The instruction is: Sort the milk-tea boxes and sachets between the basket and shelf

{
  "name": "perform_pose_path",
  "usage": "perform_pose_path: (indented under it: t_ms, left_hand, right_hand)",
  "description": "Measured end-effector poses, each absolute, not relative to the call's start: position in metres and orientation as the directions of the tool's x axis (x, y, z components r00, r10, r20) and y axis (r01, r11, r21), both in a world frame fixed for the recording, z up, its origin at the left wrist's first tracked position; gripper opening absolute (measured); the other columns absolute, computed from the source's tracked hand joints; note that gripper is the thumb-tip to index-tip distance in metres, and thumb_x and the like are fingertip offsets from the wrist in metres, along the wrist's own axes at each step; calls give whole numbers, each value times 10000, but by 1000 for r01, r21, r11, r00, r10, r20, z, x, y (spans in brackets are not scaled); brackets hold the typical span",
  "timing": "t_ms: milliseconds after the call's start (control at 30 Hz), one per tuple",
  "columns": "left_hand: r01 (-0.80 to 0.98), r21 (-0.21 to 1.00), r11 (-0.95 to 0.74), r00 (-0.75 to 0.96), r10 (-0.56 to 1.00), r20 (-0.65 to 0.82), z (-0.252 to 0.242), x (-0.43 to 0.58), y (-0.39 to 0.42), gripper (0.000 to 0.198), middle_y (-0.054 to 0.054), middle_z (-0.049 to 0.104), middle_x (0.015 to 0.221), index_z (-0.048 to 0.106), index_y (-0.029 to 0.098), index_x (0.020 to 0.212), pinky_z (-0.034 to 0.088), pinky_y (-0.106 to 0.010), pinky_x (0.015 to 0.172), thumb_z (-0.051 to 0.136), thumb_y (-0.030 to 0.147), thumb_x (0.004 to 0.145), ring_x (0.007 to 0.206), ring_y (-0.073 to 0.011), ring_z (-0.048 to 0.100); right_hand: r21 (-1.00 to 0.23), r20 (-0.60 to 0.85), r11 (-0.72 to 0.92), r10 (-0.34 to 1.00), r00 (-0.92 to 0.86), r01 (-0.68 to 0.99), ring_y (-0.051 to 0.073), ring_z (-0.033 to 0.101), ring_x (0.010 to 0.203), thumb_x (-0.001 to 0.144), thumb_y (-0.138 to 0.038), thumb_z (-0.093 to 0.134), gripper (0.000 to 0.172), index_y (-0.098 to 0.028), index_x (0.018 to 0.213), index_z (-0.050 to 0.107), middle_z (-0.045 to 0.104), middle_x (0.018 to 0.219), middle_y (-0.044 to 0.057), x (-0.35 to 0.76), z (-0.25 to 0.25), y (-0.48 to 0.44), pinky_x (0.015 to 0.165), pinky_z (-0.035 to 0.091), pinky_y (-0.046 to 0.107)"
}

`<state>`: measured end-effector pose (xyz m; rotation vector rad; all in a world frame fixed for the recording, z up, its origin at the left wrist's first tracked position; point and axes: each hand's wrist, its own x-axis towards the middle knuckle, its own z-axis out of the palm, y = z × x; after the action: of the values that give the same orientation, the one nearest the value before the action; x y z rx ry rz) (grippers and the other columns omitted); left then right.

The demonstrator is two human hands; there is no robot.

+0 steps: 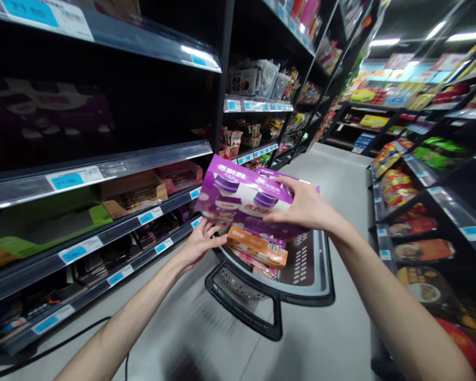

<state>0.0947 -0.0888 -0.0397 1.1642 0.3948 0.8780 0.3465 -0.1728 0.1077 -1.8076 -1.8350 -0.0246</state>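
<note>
purple carton [241,198], tilted, held above the basket [301,264], over the orange box [257,247] inside. my right hand [303,205] is clamped on its right end, thumb on the face. my left hand [200,242] has fingers apart at the lower left corner, can't tell if touching. best to support that corner from below, ends level, clear of the shelf rack [150,160]
</note>
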Motion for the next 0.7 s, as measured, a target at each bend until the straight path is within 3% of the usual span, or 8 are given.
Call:
perform_pose_path:
  t_ms: [67,167,300,367,467,567,700]
  left_hand:
    - [-457,837,301,654,751,87,-37,95,-93,554,-131,685,1276,689,168,1129,456,-523,1128,904,217,621,1216,-304,634]
    - [-520,744,420,627,779,-1,-38,98,-99,438,-109,753,1080,712,144,1042,451,-528,1136,875,206,639,1102,-292,694]
    - [-637,650,415,496,866,-67,-36,105,-100,314,-68,757,1056,703,165,1008,466,-510,1138,812,150,714,1083,-241,695]
    - [-699,597,395,449,891,-64,-31,110,-98,287,-75,749,1111,695,172,1043,464,-514,1143,775,158,767,1150,-247,667]
    - [-750,523,405,445,894,-54,-23,121,-95,272,-92,726,1202,684,165,1107,444,-536,1162,721,187,838,1263,-267,605]
    - [-743,493,453,474,876,-90,-18,139,-94,287,-97,730,1180,687,137,1115,435,-545,1169,693,121,828,1244,-263,614]
    - [-680,538,498,502,851,-154,-19,156,-92,430,-69,749,1095,692,142,1149,440,-534,1163,682,-11,748,1123,-222,666]
  right_hand:
    - [-437,314,176,949,-34,882,384,658,1074,519,-538,917,866,-257,1296,656,698,1223,76,333,106,-170,956,519,525]
    - [-497,272,255,954,-130,829,393,655,1088,518,-531,932,846,-279,1283,675,705,1205,63,324,98,-160,991,505,553]
    - [-624,425,280,905,15,730,398,563,1260,540,-515,943,946,-285,1388,591,614,1380,81,340,82,-145,1111,412,602]
    - [-757,459,290,874,161,586,386,501,1339,556,-537,940,1029,-301,1457,504,523,1486,88,353,68,-140,1123,409,600]
    - [-954,274,239,939,209,180,362,549,1288,677,-680,825,961,-315,1481,448,563,1443,107,359,37,-134,1025,502,590]
    - [-974,131,174,955,266,-145,346,615,1177,787,-824,594,850,-272,1427,513,680,1244,123,348,1,-127,963,530,576]
    - [-948,107,223,895,434,-225,309,644,1108,803,-862,466,871,-277,1449,489,680,1247,92,336,-28,-122,918,539,522]
